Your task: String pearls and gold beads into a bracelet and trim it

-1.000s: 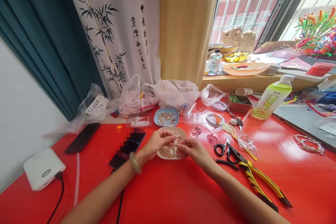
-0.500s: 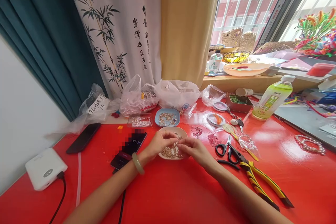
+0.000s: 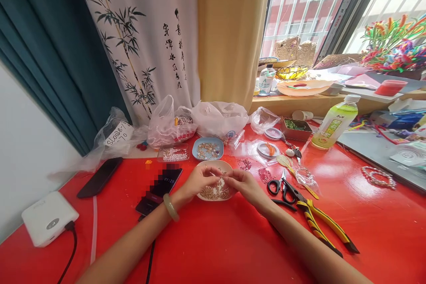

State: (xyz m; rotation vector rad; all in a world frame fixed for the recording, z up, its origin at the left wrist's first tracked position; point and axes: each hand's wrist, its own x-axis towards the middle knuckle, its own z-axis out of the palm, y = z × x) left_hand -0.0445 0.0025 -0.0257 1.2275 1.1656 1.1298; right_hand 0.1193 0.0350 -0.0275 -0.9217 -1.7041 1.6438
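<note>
Both hands meet over a pale dish [image 3: 200, 166] that holds many small gold beads [image 3: 213, 192]. My left hand [image 3: 199, 182], a bangle [image 3: 171, 207] on its wrist, has its thumb and forefinger pinched together. Opposite it, my right hand [image 3: 245, 185] pinches too, its fingertips almost touching the left ones. Whatever lies between the fingertips is too small to make out. Just behind the dish stand a blue tray [image 3: 199, 156] of mixed beads and a clear box of pink beads [image 3: 173, 154].
To the right lie scissors [image 3: 282, 188], yellow-handled pliers [image 3: 328, 226] and a bead bracelet [image 3: 378, 177]; a drink bottle [image 3: 336, 122] stands behind. On the left are a phone [image 3: 161, 188], a dark phone [image 3: 100, 177] and a white power box [image 3: 49, 218]. Plastic bags [image 3: 219, 120] line the back.
The whole view has shifted slightly, so things appear a little further left. Both hands stay pinched together over the dish, with only small finger movement.
</note>
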